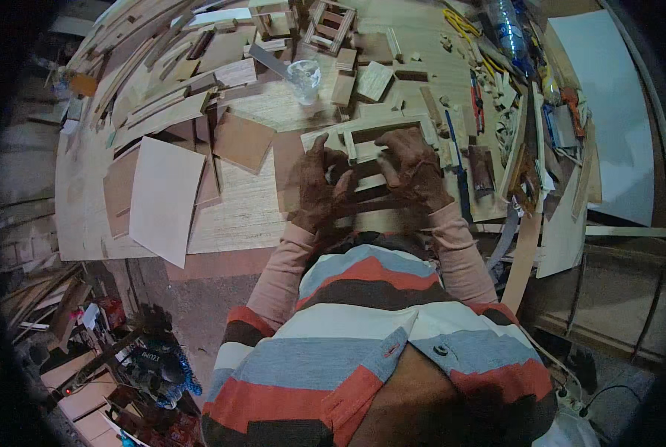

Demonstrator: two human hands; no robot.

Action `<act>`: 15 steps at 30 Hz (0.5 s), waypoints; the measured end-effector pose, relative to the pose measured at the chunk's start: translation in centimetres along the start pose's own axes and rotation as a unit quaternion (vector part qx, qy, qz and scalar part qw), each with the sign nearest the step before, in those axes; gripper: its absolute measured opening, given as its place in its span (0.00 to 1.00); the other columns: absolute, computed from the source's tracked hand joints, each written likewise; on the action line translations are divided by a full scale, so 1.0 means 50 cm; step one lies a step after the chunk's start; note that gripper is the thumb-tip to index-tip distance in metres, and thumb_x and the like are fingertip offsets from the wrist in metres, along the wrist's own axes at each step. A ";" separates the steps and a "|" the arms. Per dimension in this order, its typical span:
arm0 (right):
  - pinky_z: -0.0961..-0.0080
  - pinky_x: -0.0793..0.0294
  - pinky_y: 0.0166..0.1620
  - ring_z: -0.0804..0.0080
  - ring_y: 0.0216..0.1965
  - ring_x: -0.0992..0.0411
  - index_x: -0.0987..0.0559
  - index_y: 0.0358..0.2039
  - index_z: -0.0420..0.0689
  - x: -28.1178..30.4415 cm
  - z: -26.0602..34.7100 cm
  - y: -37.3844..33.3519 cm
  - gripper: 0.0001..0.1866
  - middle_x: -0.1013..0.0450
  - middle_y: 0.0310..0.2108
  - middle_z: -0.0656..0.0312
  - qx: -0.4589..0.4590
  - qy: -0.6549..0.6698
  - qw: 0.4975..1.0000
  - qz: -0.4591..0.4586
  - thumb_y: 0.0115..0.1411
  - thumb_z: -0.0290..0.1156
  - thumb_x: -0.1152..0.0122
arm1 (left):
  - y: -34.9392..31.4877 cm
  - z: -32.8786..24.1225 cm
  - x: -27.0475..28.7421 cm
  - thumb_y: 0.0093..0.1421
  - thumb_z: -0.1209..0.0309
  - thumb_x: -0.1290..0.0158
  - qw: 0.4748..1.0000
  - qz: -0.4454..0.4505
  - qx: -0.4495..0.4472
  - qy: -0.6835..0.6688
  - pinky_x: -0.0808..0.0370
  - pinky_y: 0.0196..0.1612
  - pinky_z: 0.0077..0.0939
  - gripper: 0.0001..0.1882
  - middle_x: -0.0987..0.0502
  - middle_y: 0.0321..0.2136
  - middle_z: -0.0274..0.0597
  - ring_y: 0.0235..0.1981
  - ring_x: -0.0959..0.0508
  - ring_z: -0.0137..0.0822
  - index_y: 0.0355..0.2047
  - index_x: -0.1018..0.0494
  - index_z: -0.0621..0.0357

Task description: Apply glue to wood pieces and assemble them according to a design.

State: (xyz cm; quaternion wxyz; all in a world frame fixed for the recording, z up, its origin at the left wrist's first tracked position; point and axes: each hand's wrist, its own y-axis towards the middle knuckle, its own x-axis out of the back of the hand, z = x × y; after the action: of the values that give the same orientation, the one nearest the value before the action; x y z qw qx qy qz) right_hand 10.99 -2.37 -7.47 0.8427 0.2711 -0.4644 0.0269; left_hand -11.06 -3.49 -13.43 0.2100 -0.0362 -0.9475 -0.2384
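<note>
A small rectangular wooden frame (pixel 352 146) of pale strips sits on the workbench (pixel 236 223) in front of me. My right hand (pixel 415 167) is closed on its right part, fingers over the upper rail and thumb lower down. To the frame's left is my left hand (pixel 321 182), its fingers apart and curved toward the frame, with nothing visible in them. Whether its fingertips touch the wood I cannot tell. A pale wooden strip (pixel 370 182) shows between the hands, partly covered by them.
Flat boards (pixel 167 194) lie at the left, with long strips (pixel 161 112) behind. A clear plastic cup (pixel 304 80) and small slatted wooden frames (pixel 329 26) stand farther back. At the right are red-handled pliers (pixel 477 104), a blue-handled tool (pixel 463 190) and a handsaw (pixel 525 186).
</note>
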 end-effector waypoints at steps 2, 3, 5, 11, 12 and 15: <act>0.60 0.24 0.48 0.56 0.43 0.24 0.18 0.41 0.49 -0.002 -0.019 -0.003 0.16 0.21 0.40 0.60 0.046 -0.023 0.999 0.017 0.49 0.28 0.31 | -0.003 -0.001 -0.006 0.56 0.76 0.35 1.000 -0.013 -0.008 -0.003 0.24 0.45 0.28 0.44 0.22 0.38 0.43 0.38 0.21 0.34 0.68 0.46 0.63; 0.60 0.25 0.49 0.56 0.44 0.24 0.18 0.41 0.50 -0.006 -0.026 -0.004 0.16 0.22 0.40 0.61 0.069 -0.033 0.997 0.019 0.49 0.28 0.31 | -0.003 -0.001 -0.009 0.56 0.75 0.36 1.000 -0.013 0.001 -0.016 0.25 0.46 0.31 0.43 0.22 0.38 0.44 0.39 0.22 0.37 0.68 0.46 0.63; 0.60 0.26 0.50 0.58 0.44 0.25 0.18 0.41 0.52 -0.017 -0.035 -0.007 0.16 0.22 0.40 0.63 0.086 -0.046 0.995 0.029 0.48 0.30 0.30 | -0.005 0.000 -0.013 0.56 0.75 0.37 0.998 -0.014 0.023 -0.063 0.26 0.49 0.36 0.41 0.23 0.39 0.44 0.42 0.23 0.41 0.67 0.44 0.64; 0.44 0.37 0.60 0.63 0.50 0.27 0.19 0.40 0.59 -0.032 -0.034 -0.018 0.17 0.23 0.42 0.69 0.021 -0.045 0.997 0.063 0.48 0.33 0.30 | -0.009 0.000 -0.016 0.56 0.76 0.37 0.994 -0.017 0.035 -0.105 0.25 0.46 0.32 0.44 0.23 0.39 0.45 0.41 0.22 0.39 0.68 0.49 0.64; 0.42 0.38 0.61 0.63 0.50 0.27 0.19 0.40 0.60 -0.030 -0.032 -0.019 0.16 0.23 0.42 0.69 0.016 -0.043 0.997 0.063 0.48 0.34 0.31 | -0.009 -0.001 -0.015 0.56 0.77 0.37 0.995 -0.021 0.038 -0.089 0.25 0.46 0.32 0.44 0.23 0.39 0.44 0.41 0.22 0.38 0.69 0.49 0.64; 0.46 0.35 0.57 0.63 0.48 0.26 0.18 0.40 0.59 -0.026 -0.030 -0.018 0.16 0.22 0.41 0.70 0.031 -0.054 0.997 0.051 0.47 0.35 0.29 | -0.007 -0.004 -0.014 0.56 0.78 0.38 0.998 -0.015 0.034 -0.057 0.25 0.46 0.31 0.44 0.23 0.38 0.44 0.41 0.22 0.38 0.69 0.50 0.63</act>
State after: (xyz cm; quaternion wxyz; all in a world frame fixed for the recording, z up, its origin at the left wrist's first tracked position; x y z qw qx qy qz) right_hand 11.66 -2.16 -9.54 0.8053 0.2742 -0.5211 0.0700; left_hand -10.40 -3.90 -13.72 0.1528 -0.0284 -0.9661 -0.2064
